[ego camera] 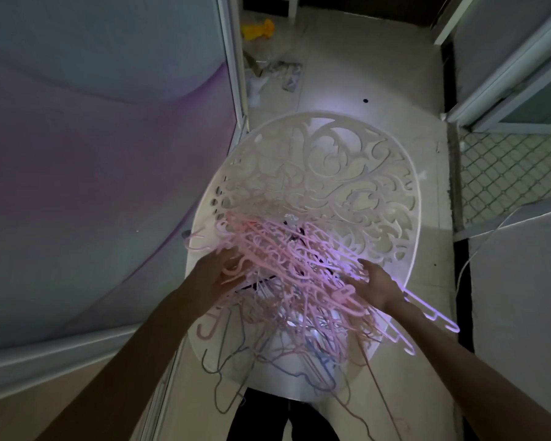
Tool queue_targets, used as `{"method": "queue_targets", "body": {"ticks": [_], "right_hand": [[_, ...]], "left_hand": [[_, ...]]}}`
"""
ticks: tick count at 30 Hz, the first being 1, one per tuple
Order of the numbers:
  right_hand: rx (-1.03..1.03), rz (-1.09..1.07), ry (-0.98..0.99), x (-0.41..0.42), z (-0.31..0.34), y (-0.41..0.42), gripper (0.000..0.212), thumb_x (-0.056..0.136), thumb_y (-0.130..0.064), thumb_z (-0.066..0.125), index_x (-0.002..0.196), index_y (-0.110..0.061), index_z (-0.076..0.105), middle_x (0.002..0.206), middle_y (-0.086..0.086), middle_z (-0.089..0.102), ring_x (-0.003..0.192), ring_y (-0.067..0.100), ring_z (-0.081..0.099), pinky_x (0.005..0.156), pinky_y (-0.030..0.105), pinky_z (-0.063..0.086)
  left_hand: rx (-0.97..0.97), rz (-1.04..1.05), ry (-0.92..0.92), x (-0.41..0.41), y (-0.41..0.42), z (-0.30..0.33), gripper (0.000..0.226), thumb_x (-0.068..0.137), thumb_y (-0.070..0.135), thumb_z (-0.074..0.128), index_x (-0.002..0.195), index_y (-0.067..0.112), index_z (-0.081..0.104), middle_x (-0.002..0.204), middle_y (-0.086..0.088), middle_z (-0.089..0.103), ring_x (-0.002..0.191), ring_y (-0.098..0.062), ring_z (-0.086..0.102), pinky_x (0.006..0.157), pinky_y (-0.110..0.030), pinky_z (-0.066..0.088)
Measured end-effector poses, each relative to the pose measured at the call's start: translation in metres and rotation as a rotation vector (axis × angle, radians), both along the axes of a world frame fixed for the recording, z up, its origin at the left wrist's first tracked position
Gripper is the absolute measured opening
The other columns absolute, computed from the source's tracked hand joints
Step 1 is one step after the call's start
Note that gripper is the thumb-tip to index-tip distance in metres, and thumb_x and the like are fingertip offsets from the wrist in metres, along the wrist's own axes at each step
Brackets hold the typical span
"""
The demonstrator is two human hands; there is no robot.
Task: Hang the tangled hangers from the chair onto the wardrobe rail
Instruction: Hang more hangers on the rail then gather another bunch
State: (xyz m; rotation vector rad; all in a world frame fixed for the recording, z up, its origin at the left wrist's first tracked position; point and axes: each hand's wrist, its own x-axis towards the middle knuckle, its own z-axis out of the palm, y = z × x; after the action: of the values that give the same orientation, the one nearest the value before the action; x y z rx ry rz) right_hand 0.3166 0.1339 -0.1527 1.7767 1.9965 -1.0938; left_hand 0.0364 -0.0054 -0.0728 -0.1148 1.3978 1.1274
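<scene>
Tangled heap of thin pink plastic hangers (pixel 287 268), some grey and blue wire ones beneath, too many to count. Piled on the seat of one white plastic chair with scrollwork cut-outs (pixel 347 173). Left hand (pixel 215 275) gripping pink hangers at the heap's edge; right hand (pixel 376 283) with fingers extended, touching the opposite side.

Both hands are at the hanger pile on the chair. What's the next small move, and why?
Probably close both hands and lift gently. The left hand and right hand flank the tangled hangers on the white chair, fingers in the strands but not clearly gripping. Hooks hang off the edge and could snag.
</scene>
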Motion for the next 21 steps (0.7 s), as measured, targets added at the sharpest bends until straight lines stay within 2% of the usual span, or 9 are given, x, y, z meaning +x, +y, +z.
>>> {"method": "queue_targets", "body": {"ticks": [3, 5, 7, 10, 13, 15, 16, 19, 21], "right_hand": [[-0.026, -0.079, 0.071, 0.008, 0.021, 0.007, 0.067, 0.081, -0.037, 0.070, 0.136, -0.008, 0.045, 0.134, 0.011, 0.052, 0.118, 0.026, 0.055, 0.099, 0.033, 0.040], [-0.090, -0.181, 0.167, 0.015, 0.040, 0.010, 0.061, 0.080, -0.031, 0.072, 0.131, -0.007, 0.051, 0.116, 0.011, 0.057, 0.088, 0.025, 0.062, 0.084, 0.030, 0.048], [-0.140, -0.195, 0.246, 0.019, 0.062, 0.009, 0.054, 0.082, -0.024, 0.071, 0.129, -0.006, 0.052, 0.113, 0.010, 0.054, 0.071, 0.021, 0.059, 0.064, 0.015, 0.047], [-0.174, -0.186, 0.332, 0.024, 0.091, 0.003, 0.050, 0.086, -0.015, 0.067, 0.131, -0.002, 0.050, 0.124, 0.021, 0.054, 0.088, 0.027, 0.061, 0.049, 0.002, 0.041], [-0.257, -0.126, 0.419, 0.023, 0.125, -0.005, 0.053, 0.086, -0.027, 0.067, 0.131, -0.005, 0.049, 0.112, 0.015, 0.059, 0.074, 0.015, 0.057, 0.048, 0.006, 0.042], [-0.295, -0.045, 0.455, 0.022, 0.152, -0.013, 0.074, 0.068, -0.051, 0.068, 0.128, -0.011, 0.051, 0.096, 0.007, 0.063, 0.069, 0.009, 0.053, 0.050, 0.015, 0.037], [-0.305, 0.001, 0.447, 0.020, 0.165, -0.018, 0.078, 0.061, -0.054, 0.065, 0.126, -0.014, 0.052, 0.090, 0.003, 0.064, 0.067, 0.008, 0.052, 0.052, 0.018, 0.033], [-0.335, 0.113, 0.453, 0.009, 0.190, -0.029, 0.048, 0.083, -0.037, 0.064, 0.124, -0.014, 0.055, 0.082, -0.003, 0.061, 0.060, 0.004, 0.048, 0.053, 0.020, 0.029], [-0.355, 0.221, 0.459, -0.002, 0.214, -0.044, 0.040, 0.087, -0.035, 0.060, 0.120, -0.013, 0.059, 0.090, 0.000, 0.057, 0.063, 0.007, 0.049, 0.052, 0.020, 0.029]], "left_hand": [[0.028, -0.036, 0.014, 0.010, 0.004, 0.013, 0.011, 0.093, 0.015, 0.053, 0.101, 0.015, 0.060, 0.117, -0.012, 0.063, 0.102, -0.023, 0.063, 0.098, -0.036, 0.045], [0.049, -0.081, 0.059, 0.014, 0.003, 0.025, 0.013, 0.093, 0.017, 0.053, 0.102, 0.013, 0.062, 0.115, -0.011, 0.066, 0.100, -0.019, 0.065, 0.099, -0.034, 0.046], [0.067, -0.088, 0.110, 0.019, 0.000, 0.040, 0.013, 0.092, 0.019, 0.056, 0.098, 0.012, 0.065, 0.104, -0.008, 0.070, 0.089, -0.012, 0.069, 0.093, -0.030, 0.050], [0.080, -0.021, 0.155, 0.027, -0.006, 0.062, 0.009, 0.086, 0.015, 0.063, 0.091, 0.009, 0.067, 0.086, -0.003, 0.074, 0.074, -0.006, 0.071, 0.080, -0.023, 0.056], [0.133, 0.045, 0.170, 0.031, -0.019, 0.088, 0.009, 0.085, 0.009, 0.063, 0.094, 0.009, 0.066, 0.088, -0.003, 0.073, 0.073, -0.005, 0.071, 0.077, -0.022, 0.057], [0.178, 0.118, 0.182, 0.035, -0.033, 0.107, 0.015, 0.088, 0.007, 0.059, 0.102, 0.011, 0.062, 0.089, -0.001, 0.071, 0.076, -0.007, 0.071, 0.065, -0.022, 0.059], [0.204, 0.168, 0.185, 0.037, -0.041, 0.118, 0.012, 0.090, 0.006, 0.057, 0.099, 0.011, 0.062, 0.086, 0.000, 0.071, 0.080, -0.009, 0.070, 0.061, -0.022, 0.059], [0.241, 0.289, 0.168, 0.048, -0.061, 0.155, 0.026, 0.092, 0.006, 0.053, 0.071, 0.015, 0.065, 0.076, 0.001, 0.068, 0.088, -0.014, 0.061, 0.068, -0.028, 0.059], [0.272, 0.364, 0.118, 0.057, -0.085, 0.180, 0.022, 0.094, 0.006, 0.050, 0.077, 0.014, 0.061, 0.078, -0.002, 0.062, 0.083, -0.014, 0.058, 0.083, -0.033, 0.053]]}}
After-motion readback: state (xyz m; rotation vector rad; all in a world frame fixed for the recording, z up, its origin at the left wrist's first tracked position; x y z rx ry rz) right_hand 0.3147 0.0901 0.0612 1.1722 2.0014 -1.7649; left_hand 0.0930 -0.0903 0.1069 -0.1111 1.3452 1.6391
